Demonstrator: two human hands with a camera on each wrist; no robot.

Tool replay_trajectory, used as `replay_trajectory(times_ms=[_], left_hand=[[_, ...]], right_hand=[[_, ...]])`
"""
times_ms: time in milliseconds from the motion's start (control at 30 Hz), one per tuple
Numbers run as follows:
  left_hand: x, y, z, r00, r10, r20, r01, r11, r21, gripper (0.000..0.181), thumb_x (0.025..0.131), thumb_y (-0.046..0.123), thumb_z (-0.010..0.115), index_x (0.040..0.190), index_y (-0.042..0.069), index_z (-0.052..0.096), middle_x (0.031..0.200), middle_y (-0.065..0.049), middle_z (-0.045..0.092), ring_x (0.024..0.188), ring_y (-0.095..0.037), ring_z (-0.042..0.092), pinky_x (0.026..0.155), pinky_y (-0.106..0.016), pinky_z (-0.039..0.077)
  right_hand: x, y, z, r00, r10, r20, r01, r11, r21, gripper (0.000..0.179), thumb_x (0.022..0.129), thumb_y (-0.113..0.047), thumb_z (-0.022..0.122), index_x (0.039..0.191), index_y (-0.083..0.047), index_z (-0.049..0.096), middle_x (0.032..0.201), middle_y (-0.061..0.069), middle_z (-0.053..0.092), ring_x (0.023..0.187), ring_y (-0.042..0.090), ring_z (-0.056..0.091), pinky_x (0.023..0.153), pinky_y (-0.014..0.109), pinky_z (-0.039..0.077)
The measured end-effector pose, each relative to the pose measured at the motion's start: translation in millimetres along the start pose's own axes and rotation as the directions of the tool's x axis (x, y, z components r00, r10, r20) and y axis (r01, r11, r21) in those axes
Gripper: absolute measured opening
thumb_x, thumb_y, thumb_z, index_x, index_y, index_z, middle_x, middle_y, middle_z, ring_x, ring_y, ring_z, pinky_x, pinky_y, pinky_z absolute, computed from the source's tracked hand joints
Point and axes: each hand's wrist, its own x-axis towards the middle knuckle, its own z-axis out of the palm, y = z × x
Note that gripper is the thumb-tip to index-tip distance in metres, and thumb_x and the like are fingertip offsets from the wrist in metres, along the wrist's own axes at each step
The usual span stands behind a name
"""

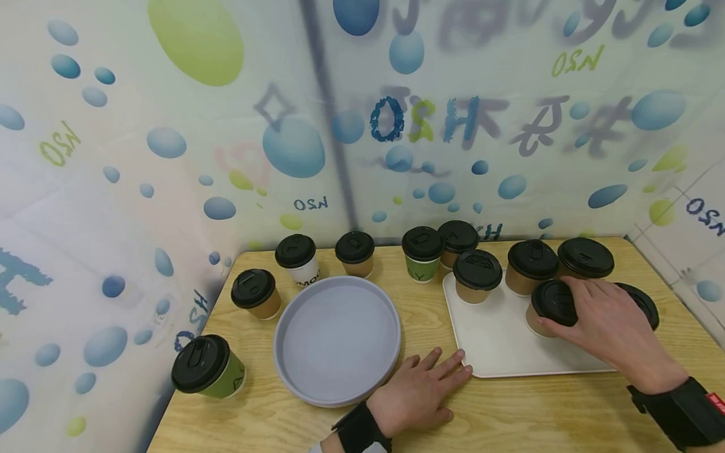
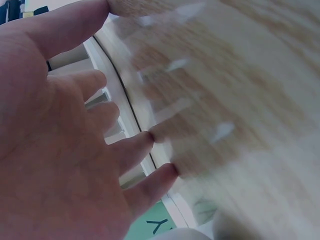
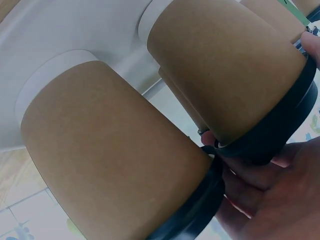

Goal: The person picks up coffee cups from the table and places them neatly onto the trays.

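Observation:
My right hand (image 1: 614, 321) reaches over the right part of a white tray (image 1: 510, 352) and grips a brown paper coffee cup (image 3: 225, 65) by its black lid (image 1: 552, 302), thumb on the near side. Another brown cup (image 3: 115, 145) with a black lid stands just right of it, partly hidden under the hand in the head view. Palm down on the wooden table, my left hand (image 1: 416, 393) lies with spread fingers, their tips at the tray's near left corner. It holds nothing.
A round grey plate (image 1: 340, 340) lies left of the tray. Around its left and back sides stand lidded cups: green (image 1: 229, 374), brown (image 1: 266, 305), white (image 1: 306, 270) and brown (image 1: 358, 265). Several more, including a green one (image 1: 421, 267), stand towards the patterned back curtain (image 1: 362, 176).

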Motion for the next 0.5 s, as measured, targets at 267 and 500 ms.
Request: replay_trajectory(times_ms=[267, 500], left_hand=[[3.9, 0.3, -0.1, 1.0, -0.004, 0.005, 0.004, 1.0, 0.002, 0.078, 0.098, 0.054, 0.066, 0.164, 0.04, 0.028, 0.173, 0.002, 0.015, 0.153, -0.019, 0.03, 0.111, -0.042, 0.041], [7.7, -4.8, -6.3, 1.0, 0.009, 0.012, -0.007, 0.996, -0.088, 0.075, 0.094, 0.046, 0.074, 0.16, 0.038, 0.038, 0.169, 0.004, 0.026, 0.151, -0.017, 0.032, 0.113, -0.053, 0.038]], right_hand=[[-1.1, -1.4, -0.8, 0.998, 0.028, 0.047, -0.027, 0.999, -0.022, 0.104, 0.069, -0.065, 0.087, 0.131, 0.013, 0.058, 0.129, 0.038, 0.059, 0.115, 0.057, 0.055, 0.097, 0.067, 0.04], [-5.8, -0.6, -10.6, 0.998, 0.06, 0.011, -0.06, 0.998, 0.008, 0.1, 0.076, -0.062, 0.083, 0.136, 0.013, 0.056, 0.133, 0.036, 0.055, 0.121, 0.055, 0.047, 0.105, 0.065, 0.033]])
